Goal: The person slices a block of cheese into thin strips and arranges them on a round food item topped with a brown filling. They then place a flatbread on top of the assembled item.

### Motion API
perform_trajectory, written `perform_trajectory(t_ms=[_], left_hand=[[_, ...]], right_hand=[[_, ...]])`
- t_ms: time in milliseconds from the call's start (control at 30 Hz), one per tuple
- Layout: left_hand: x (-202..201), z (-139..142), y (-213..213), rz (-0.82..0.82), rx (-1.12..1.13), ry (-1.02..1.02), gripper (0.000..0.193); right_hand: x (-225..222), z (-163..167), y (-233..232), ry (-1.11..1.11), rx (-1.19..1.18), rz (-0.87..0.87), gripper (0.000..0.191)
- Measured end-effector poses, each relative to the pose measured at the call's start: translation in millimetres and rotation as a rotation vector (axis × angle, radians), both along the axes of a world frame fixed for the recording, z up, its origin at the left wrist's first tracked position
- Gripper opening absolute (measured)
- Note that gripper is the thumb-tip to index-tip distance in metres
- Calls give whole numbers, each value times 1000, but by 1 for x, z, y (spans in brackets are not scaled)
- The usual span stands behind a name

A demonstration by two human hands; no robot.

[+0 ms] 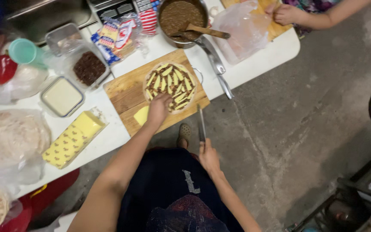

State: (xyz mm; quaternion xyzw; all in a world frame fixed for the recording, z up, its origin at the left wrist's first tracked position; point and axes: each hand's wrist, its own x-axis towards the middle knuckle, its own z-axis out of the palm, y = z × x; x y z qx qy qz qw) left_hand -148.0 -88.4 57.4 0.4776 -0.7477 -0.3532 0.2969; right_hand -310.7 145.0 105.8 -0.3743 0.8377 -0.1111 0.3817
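Tortilla (pixel 171 86): centre frame, on wooden cutting board (pixel 127 92), topped with brown filling and cheese strips.
Left hand (pixel 159 108): fingers bent, tips touching the tortilla's lower edge; whether it holds anything cannot be told.
Right hand (pixel 208 157): closed around a knife (pixel 201 124), off the table edge.
Cheese block (pixel 74 137): lower left.
Pot (pixel 182 19): top centre.

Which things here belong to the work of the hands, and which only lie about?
In use:
- left hand on the topped flatbread
- right hand holding a knife
- cutting board
- cheese piece

Lying about:
- pot
- wrapped cheese block
- green cup
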Motion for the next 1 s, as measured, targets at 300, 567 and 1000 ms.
perform_trajectory(t_ms=[300, 567, 1000], left_hand=[[157, -22, 72, 444, 118, -41, 18], [176, -54, 103, 342, 300, -10, 35], [182, -22, 98, 269, 471, -40, 38]], right_hand=[[87, -31, -53, 29, -107, 657, 26], [138, -41, -78, 114, -17, 743, 42], [151, -53, -71, 187, -25, 774, 23]])
